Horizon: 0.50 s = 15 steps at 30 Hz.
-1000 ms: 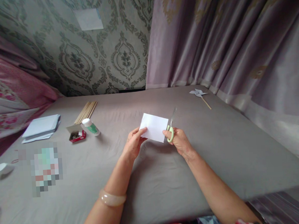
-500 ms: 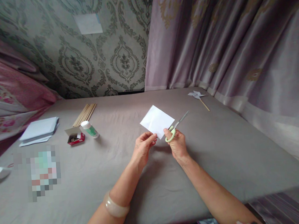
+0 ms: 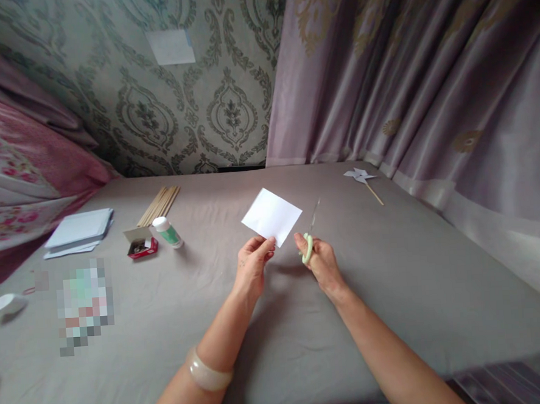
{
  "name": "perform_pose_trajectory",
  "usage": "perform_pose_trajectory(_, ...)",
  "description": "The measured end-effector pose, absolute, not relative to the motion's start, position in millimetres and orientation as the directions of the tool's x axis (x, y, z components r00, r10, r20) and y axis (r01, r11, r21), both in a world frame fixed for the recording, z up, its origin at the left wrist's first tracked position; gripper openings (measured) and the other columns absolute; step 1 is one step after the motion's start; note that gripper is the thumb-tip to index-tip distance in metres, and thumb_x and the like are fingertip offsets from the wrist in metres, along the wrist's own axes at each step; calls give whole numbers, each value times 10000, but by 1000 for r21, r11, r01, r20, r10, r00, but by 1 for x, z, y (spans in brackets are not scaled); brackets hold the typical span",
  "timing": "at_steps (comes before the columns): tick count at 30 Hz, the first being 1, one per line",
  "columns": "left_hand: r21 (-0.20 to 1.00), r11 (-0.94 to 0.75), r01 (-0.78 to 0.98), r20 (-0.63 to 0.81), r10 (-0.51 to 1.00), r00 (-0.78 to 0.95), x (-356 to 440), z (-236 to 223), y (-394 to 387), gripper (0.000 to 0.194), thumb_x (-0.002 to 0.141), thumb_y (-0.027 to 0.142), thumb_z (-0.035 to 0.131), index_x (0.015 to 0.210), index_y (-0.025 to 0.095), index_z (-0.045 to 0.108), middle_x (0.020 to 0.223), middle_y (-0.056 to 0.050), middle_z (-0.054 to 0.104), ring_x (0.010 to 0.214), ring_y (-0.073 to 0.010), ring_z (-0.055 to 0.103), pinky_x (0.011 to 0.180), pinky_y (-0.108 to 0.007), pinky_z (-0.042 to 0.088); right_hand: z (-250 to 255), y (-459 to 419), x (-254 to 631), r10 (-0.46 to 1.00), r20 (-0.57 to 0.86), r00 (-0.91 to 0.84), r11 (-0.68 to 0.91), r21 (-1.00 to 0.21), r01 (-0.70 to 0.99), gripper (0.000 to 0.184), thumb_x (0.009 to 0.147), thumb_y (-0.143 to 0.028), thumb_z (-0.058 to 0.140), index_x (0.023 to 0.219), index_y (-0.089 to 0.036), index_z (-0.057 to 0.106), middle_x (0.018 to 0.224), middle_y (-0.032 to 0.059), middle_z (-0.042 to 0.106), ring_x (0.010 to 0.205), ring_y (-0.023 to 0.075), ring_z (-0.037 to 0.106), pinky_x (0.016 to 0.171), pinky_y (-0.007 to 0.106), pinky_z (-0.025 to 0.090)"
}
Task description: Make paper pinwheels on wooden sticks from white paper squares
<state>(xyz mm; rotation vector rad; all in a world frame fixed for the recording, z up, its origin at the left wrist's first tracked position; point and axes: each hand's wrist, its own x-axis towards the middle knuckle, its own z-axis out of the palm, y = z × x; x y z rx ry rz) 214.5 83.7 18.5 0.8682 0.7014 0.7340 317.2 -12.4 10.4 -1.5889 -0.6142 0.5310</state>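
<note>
A white square sheet of paper [image 3: 271, 214] is pinched at its near edge between the thumb and fingers of my left hand [image 3: 255, 259], held above the cloth-covered surface. My right hand [image 3: 322, 261] grips the pale green handles of a pair of scissors [image 3: 309, 247], just right of the paper. The blades point up and away from me, apart from the sheet. Whether the blades are spread is too fine to make out.
To the left lie wooden sticks [image 3: 159, 206], a white-and-green bottle [image 3: 167, 232], a small red box [image 3: 142, 245] and a paper stack [image 3: 79, 230]. A paper pinwheel [image 3: 360, 176] rests at the far right. A white round object [image 3: 6, 304] sits at the left edge.
My left hand has shifted the paper slightly left. My right hand, which was touching the sheet, is now apart from it, and the scissors have swung to point more upward.
</note>
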Motion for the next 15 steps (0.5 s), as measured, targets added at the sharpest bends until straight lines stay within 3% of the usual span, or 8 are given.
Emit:
perform_pose_trajectory(5, 827, 434, -358, -241, 849, 471, 208, 25, 97, 350, 457, 310, 852, 583, 146, 570, 610, 25, 562, 590, -66, 506, 604, -199, 391, 24, -21, 311, 854, -102, 510, -296, -902, 315, 552, 789, -713, 452, 641, -184, 503, 553, -38, 427, 554, 112, 395, 518, 244, 291)
perform_pose_trajectory(10, 821, 435, -371, -238, 850, 471, 206, 27, 98, 338, 478, 302, 843, 589, 150, 562, 599, 28, 556, 587, -66, 511, 593, -196, 385, 25, -22, 299, 934, -147, 327, -287, -852, 438, 519, 815, -649, 484, 588, -183, 462, 584, -22, 445, 583, 112, 386, 527, 240, 285)
perform_pose_trajectory(15, 827, 430, -363, -227, 845, 484, 206, 28, 94, 304, 512, 294, 830, 595, 152, 574, 597, 27, 563, 588, -73, 522, 595, -208, 385, 25, -22, 294, 951, -160, 265, -272, -841, 467, 510, 826, -636, 489, 590, -186, 458, 585, -15, 466, 580, 114, 395, 524, 239, 284)
